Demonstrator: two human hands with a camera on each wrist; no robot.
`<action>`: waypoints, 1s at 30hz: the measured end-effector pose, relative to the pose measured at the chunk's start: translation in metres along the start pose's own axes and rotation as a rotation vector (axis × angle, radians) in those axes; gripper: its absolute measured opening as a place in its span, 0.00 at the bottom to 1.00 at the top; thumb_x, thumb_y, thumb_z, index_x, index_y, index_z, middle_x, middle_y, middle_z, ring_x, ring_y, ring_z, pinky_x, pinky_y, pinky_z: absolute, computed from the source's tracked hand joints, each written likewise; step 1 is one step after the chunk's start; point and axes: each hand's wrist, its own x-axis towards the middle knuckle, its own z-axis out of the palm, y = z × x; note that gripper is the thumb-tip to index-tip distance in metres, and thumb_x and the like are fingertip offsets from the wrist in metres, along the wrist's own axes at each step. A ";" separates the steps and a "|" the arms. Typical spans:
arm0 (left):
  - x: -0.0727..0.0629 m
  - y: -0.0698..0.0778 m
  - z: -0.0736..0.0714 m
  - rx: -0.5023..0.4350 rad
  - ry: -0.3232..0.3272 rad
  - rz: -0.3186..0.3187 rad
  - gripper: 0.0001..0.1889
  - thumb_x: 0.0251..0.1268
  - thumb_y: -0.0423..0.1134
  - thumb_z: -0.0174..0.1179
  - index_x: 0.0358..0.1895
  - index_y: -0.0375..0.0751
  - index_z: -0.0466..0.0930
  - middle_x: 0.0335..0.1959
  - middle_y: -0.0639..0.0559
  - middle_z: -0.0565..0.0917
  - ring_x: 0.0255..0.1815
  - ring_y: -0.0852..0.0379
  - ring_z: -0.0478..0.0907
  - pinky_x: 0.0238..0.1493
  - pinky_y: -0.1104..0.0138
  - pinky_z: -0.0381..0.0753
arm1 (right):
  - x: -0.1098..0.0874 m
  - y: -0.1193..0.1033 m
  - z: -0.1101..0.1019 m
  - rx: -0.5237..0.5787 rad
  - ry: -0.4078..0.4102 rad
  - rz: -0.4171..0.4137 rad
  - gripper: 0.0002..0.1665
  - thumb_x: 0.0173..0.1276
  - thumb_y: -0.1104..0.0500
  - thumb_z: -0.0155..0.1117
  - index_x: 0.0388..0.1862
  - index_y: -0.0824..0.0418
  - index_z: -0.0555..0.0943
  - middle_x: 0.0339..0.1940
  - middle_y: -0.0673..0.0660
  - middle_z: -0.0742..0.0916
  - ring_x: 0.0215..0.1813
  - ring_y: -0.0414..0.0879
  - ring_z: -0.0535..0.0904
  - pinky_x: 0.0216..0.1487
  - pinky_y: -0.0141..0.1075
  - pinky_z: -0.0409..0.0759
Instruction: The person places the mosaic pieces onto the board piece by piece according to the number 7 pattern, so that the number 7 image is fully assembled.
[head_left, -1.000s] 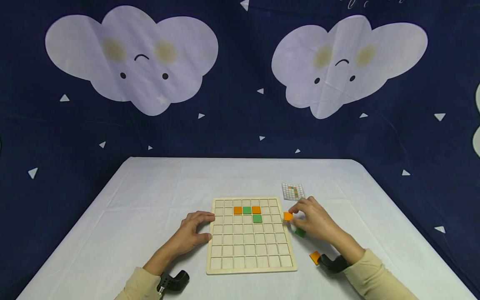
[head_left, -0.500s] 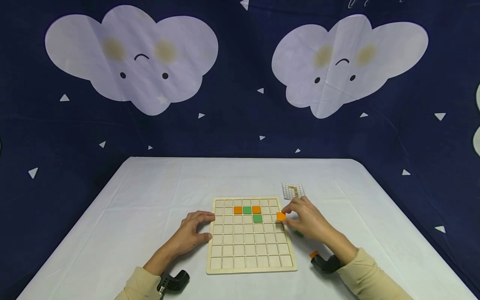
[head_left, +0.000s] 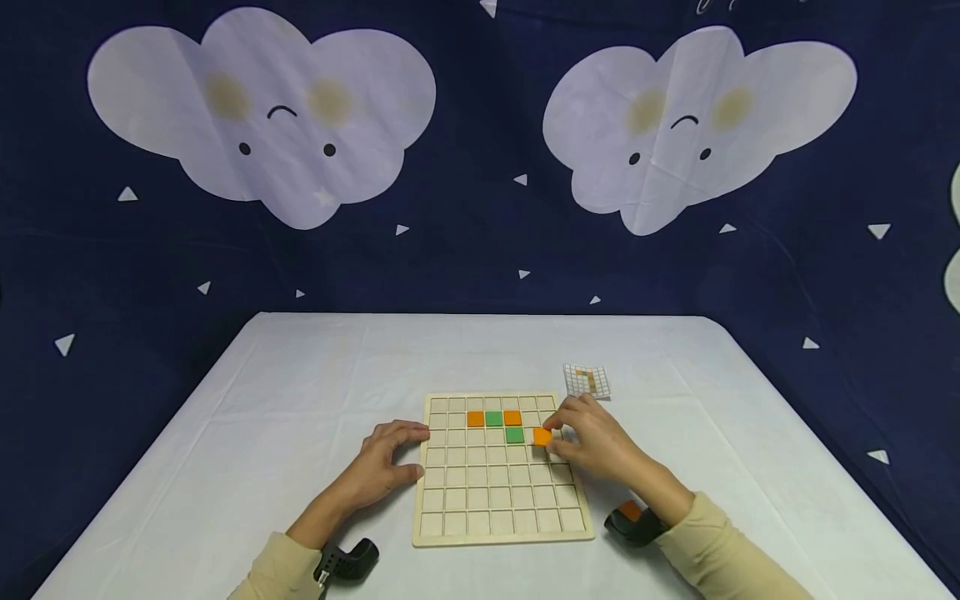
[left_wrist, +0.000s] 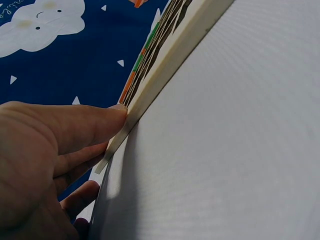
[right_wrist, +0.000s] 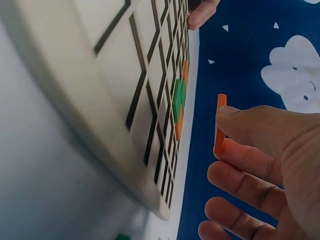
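Note:
A wooden grid board (head_left: 480, 477) lies on the table, with orange and green square tiles set in its upper rows. My right hand (head_left: 600, 440) pinches an orange tile (head_left: 542, 437) between thumb and fingertips, above the board's right side. In the right wrist view that orange tile (right_wrist: 220, 123) is seen edge-on, raised off the grid. My left hand (head_left: 384, 468) rests at the board's left edge, thumb and fingertips touching the rim. The left wrist view shows the thumb of the left hand (left_wrist: 60, 145) against the board's side (left_wrist: 155, 85).
A small printed grid card (head_left: 587, 381) lies beyond the board's upper right corner. An orange tile (head_left: 630, 510) lies right of the board, partly hidden by the right wrist's black camera (head_left: 634, 528). A green tile (right_wrist: 123, 237) barely shows in the right wrist view.
My right hand has carried the orange tile leftward, from beside the board to over its right columns. The left hand has stayed at the board's edge.

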 end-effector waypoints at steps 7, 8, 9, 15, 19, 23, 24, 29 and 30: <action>-0.001 0.001 -0.001 -0.002 0.005 0.005 0.24 0.47 0.34 0.69 0.52 0.43 0.79 0.58 0.53 0.76 0.64 0.47 0.62 0.62 0.50 0.49 | 0.005 -0.009 0.002 0.015 -0.008 -0.020 0.12 0.54 0.55 0.69 0.38 0.53 0.85 0.38 0.45 0.83 0.42 0.40 0.67 0.43 0.36 0.69; -0.001 0.001 -0.001 -0.002 0.004 0.005 0.24 0.47 0.34 0.69 0.52 0.43 0.79 0.58 0.53 0.76 0.64 0.47 0.63 0.62 0.51 0.49 | 0.006 -0.010 0.003 0.016 -0.010 -0.023 0.12 0.54 0.55 0.69 0.39 0.53 0.85 0.38 0.45 0.83 0.41 0.39 0.67 0.42 0.35 0.69; -0.001 0.001 -0.001 -0.001 0.004 0.005 0.24 0.47 0.34 0.69 0.52 0.43 0.79 0.58 0.53 0.76 0.64 0.48 0.63 0.62 0.51 0.50 | 0.006 -0.011 0.003 0.019 -0.013 -0.024 0.12 0.54 0.55 0.69 0.39 0.53 0.85 0.38 0.45 0.83 0.41 0.39 0.67 0.42 0.34 0.68; 0.000 0.001 0.000 0.007 0.001 0.005 0.24 0.47 0.33 0.68 0.53 0.42 0.79 0.58 0.53 0.76 0.64 0.48 0.63 0.62 0.51 0.50 | 0.008 -0.015 0.005 0.020 -0.017 -0.030 0.13 0.54 0.53 0.70 0.40 0.53 0.85 0.40 0.45 0.83 0.40 0.38 0.66 0.40 0.33 0.68; 0.000 0.001 0.000 0.003 0.001 0.005 0.24 0.47 0.33 0.69 0.52 0.43 0.79 0.58 0.53 0.77 0.64 0.48 0.63 0.62 0.51 0.50 | 0.009 -0.016 0.007 0.022 -0.014 -0.037 0.12 0.54 0.53 0.70 0.39 0.53 0.85 0.40 0.46 0.83 0.39 0.38 0.65 0.40 0.33 0.67; -0.001 0.001 -0.001 -0.003 -0.002 -0.002 0.24 0.47 0.35 0.69 0.52 0.44 0.79 0.58 0.53 0.76 0.65 0.47 0.62 0.62 0.51 0.49 | 0.009 -0.017 0.010 0.025 -0.027 -0.036 0.12 0.55 0.53 0.70 0.39 0.53 0.86 0.39 0.45 0.83 0.39 0.38 0.65 0.40 0.32 0.66; -0.001 0.001 -0.001 -0.003 -0.003 -0.005 0.24 0.47 0.35 0.69 0.52 0.44 0.79 0.58 0.54 0.76 0.65 0.47 0.62 0.62 0.51 0.49 | 0.009 -0.017 0.011 0.025 -0.030 -0.036 0.12 0.55 0.53 0.70 0.39 0.53 0.86 0.38 0.45 0.83 0.39 0.38 0.64 0.40 0.32 0.66; -0.001 0.002 -0.001 -0.001 0.000 -0.003 0.24 0.46 0.34 0.69 0.52 0.44 0.79 0.58 0.53 0.76 0.65 0.47 0.62 0.62 0.51 0.49 | 0.010 -0.018 0.016 0.030 -0.040 -0.044 0.13 0.54 0.52 0.70 0.39 0.53 0.86 0.38 0.46 0.83 0.38 0.38 0.65 0.40 0.33 0.66; -0.001 0.002 -0.001 -0.001 0.000 -0.004 0.24 0.46 0.34 0.69 0.52 0.44 0.79 0.58 0.53 0.76 0.65 0.47 0.62 0.62 0.51 0.49 | 0.010 -0.019 0.017 0.031 -0.040 -0.046 0.13 0.54 0.52 0.70 0.39 0.53 0.86 0.37 0.46 0.83 0.38 0.38 0.65 0.40 0.33 0.66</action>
